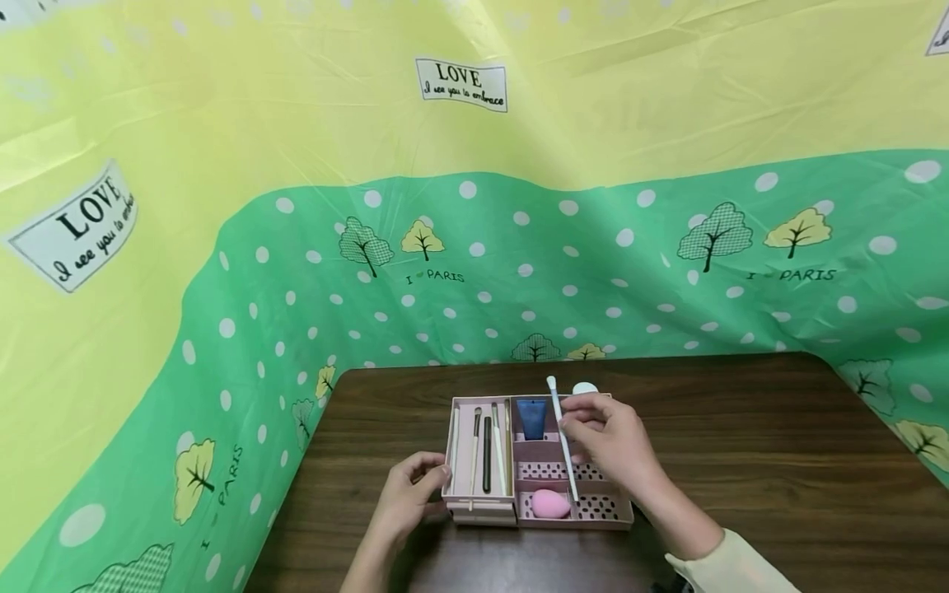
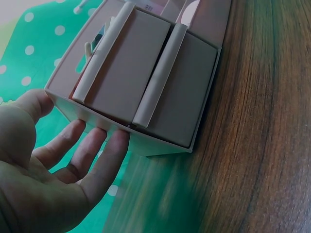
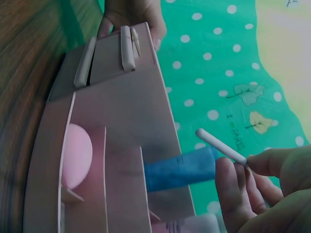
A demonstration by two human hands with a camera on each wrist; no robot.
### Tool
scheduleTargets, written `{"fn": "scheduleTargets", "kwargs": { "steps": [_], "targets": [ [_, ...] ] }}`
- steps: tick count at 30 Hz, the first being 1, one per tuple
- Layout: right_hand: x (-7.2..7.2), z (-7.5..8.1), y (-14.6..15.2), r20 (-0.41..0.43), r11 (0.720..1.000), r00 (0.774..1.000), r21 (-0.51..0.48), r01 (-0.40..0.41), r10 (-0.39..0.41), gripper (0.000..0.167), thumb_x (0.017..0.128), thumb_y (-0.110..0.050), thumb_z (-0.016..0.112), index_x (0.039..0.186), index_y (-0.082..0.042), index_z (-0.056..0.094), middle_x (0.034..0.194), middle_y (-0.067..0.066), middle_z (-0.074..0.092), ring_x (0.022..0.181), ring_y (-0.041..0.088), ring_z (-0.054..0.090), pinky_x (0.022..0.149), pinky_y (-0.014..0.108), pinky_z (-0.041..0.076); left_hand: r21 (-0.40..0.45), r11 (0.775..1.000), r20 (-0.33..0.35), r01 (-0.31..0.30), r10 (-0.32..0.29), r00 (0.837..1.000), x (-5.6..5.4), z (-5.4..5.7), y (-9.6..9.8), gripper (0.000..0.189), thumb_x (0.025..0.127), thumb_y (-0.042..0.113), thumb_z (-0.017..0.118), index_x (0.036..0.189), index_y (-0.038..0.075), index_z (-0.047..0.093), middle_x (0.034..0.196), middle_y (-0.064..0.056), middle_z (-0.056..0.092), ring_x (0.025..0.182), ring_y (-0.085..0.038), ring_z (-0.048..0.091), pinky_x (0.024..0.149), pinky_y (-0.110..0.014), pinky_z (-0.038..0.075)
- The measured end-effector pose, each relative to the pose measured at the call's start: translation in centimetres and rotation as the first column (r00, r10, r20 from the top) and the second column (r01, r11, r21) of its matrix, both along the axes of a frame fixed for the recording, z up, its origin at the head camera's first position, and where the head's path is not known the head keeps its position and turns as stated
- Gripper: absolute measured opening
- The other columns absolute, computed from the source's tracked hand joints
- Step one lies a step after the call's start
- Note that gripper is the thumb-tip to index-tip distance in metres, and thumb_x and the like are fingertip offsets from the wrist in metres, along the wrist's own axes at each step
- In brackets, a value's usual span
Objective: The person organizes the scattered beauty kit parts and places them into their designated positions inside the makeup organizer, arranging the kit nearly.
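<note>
My right hand (image 1: pixel 611 441) pinches a slim white makeup brush (image 1: pixel 561 436) between thumb and fingers, bristles upward, its handle hanging over the pink makeup organizer (image 1: pixel 619 525). In the right wrist view, the handle end (image 3: pixel 221 145) sticks out past the fingertips. My left hand (image 1: pixel 411 490) touches the organizer's left side wall with thumb and fingertips, beside the drawers (image 2: pixel 129 63). Several brushes and a dark stick (image 1: pixel 487 455) lie in the organizer's left top tray. A blue tube (image 1: pixel 532 418) stands in a back compartment; a pink egg-shaped makeup sponge (image 1: pixel 550 503) sits in a front one.
Behind my right hand shows a white round-topped item (image 1: pixel 585 388), partly hidden. The organizer stands on a dark wooden table (image 1: pixel 741 461). A green and yellow printed curtain (image 1: pixel 445 329) hangs around the table's back and sides.
</note>
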State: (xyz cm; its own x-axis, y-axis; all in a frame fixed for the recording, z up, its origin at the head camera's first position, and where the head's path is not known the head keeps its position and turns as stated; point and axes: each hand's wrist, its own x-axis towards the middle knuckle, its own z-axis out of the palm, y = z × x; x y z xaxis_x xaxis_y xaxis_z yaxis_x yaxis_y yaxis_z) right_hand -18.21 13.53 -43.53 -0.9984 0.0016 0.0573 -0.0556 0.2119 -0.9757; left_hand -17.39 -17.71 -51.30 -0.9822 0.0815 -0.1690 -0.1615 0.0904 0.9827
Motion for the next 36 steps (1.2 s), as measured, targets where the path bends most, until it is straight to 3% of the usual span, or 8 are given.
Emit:
{"fn": "scheduleTargets", "kwargs": {
  "steps": [17,22,32,36],
  "targets": [
    [-1.0,0.5,-3.9,0.068,0.989,0.997,-0.143,-0.033,0.043,0.033,0.096,-0.002,0.066,0.128,0.003,0.062,0.109,0.019,0.063,0.086,0.02,0.067,0.068,0.037,0.065,-0.001,1.0,-0.005,-0.009,0.009,1.0,0.1,0.3,-0.1,0.034,0.096,0.016,0.068,0.123,-0.005,0.065,0.106,-0.011,0.063,0.09,-0.017,0.064,0.076,-0.043,0.064],
    [-1.4,0.5,-4.9,0.051,0.991,0.998,-0.129,-0.037,0.044,0.032,0.095,-0.001,0.066,0.126,0.004,0.063,0.107,0.018,0.064,0.085,0.02,0.068,0.068,0.034,0.065,0.001,1.0,-0.002,-0.007,0.007,1.0,0.0,0.2,-0.1,0.034,0.096,0.016,0.068,0.122,-0.004,0.065,0.106,-0.011,0.063,0.09,-0.017,0.064,0.076,-0.043,0.065],
    [-2.4,0.5,-7.4,0.039,0.98,0.998,-0.197,-0.042,0.051,0.032,0.094,0.004,0.064,0.126,0.008,0.061,0.103,0.017,0.063,0.08,0.018,0.066,0.069,0.031,0.065,0.008,1.0,-0.001,-0.005,0.005,1.0,-0.1,0.0,-0.1,0.034,0.096,0.016,0.068,0.123,-0.005,0.065,0.104,-0.01,0.063,0.091,-0.017,0.064,0.075,-0.042,0.065],
    [-2.8,0.3,-8.2,0.022,0.984,0.999,-0.171,-0.041,0.045,0.028,0.094,0.003,0.065,0.121,0.008,0.063,0.103,0.019,0.066,0.077,0.019,0.066,0.068,0.036,0.064,0.01,1.0,-0.001,-0.009,0.009,1.0,-0.1,0.1,0.0,0.033,0.096,0.017,0.069,0.122,-0.005,0.066,0.105,-0.011,0.063,0.091,-0.017,0.064,0.076,-0.043,0.065]
  ]
}}
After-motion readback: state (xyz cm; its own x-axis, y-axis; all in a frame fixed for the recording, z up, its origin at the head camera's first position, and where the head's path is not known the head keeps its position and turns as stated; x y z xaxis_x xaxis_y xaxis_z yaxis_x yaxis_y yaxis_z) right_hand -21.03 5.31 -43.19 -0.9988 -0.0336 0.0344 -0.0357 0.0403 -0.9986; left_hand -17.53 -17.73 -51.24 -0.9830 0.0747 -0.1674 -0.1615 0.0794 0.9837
